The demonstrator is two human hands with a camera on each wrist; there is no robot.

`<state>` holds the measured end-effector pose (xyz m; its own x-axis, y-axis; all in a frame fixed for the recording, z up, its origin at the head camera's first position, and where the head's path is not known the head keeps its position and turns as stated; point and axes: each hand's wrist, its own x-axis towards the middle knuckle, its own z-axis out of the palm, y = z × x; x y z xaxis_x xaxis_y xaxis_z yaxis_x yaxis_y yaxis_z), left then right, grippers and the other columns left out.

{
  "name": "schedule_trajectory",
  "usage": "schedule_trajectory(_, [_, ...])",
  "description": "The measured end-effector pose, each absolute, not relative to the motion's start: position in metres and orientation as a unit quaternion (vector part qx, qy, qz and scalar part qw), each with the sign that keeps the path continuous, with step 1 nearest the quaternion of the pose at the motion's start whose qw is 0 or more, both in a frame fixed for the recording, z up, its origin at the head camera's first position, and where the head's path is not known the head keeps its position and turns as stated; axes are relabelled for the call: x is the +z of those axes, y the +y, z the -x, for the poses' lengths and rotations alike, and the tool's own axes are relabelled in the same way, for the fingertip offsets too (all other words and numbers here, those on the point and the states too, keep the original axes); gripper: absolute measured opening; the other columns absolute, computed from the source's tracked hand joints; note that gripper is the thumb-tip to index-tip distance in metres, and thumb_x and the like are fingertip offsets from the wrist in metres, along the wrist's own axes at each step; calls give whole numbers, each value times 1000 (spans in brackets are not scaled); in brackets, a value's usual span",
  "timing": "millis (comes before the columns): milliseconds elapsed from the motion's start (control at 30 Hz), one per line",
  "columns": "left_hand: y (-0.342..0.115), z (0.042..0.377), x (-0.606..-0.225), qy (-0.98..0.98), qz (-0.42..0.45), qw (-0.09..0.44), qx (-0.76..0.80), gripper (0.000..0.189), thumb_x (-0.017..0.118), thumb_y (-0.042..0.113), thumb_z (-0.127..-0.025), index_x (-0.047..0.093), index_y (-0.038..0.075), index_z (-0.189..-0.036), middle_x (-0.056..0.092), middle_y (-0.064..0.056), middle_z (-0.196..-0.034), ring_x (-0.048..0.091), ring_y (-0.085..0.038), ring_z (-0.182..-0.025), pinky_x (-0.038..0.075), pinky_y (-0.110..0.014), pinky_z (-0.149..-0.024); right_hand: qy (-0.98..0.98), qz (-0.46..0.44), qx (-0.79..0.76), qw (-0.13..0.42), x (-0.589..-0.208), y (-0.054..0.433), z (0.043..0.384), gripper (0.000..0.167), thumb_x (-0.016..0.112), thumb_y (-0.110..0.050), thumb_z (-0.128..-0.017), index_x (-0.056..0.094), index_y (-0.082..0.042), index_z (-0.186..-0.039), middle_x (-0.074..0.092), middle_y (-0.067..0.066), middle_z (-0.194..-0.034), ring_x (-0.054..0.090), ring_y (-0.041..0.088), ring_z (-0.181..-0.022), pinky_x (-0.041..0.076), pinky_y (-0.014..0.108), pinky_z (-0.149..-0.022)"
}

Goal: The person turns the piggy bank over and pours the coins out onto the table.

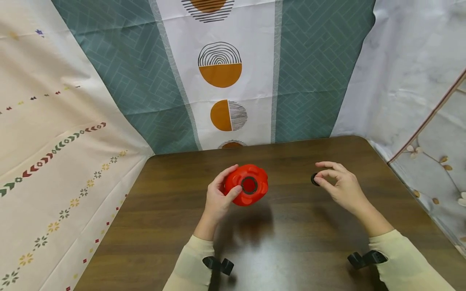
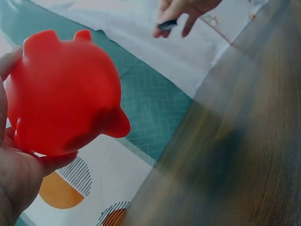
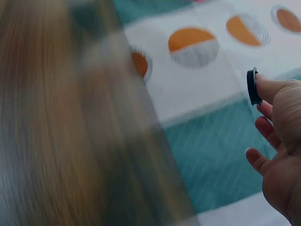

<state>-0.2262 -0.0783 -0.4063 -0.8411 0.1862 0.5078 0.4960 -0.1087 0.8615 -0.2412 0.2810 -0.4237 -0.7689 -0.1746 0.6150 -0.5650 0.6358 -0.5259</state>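
My left hand [image 1: 219, 198] grips a glossy red piggy bank [image 1: 255, 173] above the table, thumb on its underside and fingers around the far side. That underside faces the head camera and shows a round hole [image 1: 249, 185] edged in black. In the left wrist view, stubby feet and a pointed ear stand out from the rounded body [image 2: 66, 94]. Off to the right, my right hand [image 1: 344, 188] pinches a small black round stopper [image 1: 314, 179] between thumb and finger. The right wrist view catches this stopper [image 3: 253, 87] edge-on at the thumb tip.
Under both hands lies a dark brown wooden table [image 1: 167, 226]. A teal and white patterned cloth [image 1: 309, 72] hangs along its back edge. Pale printed cloths hang at the left [image 1: 73, 161] and right [image 1: 411, 89]. Each sleeve carries a black strap-on device at the wrist.
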Motion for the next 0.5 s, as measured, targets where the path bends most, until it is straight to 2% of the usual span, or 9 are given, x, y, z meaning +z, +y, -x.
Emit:
schedule_trajectory(167, [-78,227,-406,-662,259,104,-696,53,70,15,-88,51,2,-136,60,-15,-121,60,-28,-103,56,-37,-82,-881,-203,346,251,-434,304,250,5,76,-10,-83,73,-12,-86,62,3,-120,52,19,-105,38,15,-60])
schedule_trajectory(500, [-78,228,-407,-667,262,107,-690,54,70,17,-88,50,1,-136,60,-15,-121,60,-28,-102,56,-37,-81,-899,-182,332,220,-451,329,266,8,76,-14,-84,75,-13,-91,64,0,-112,54,18,-105,41,14,-69])
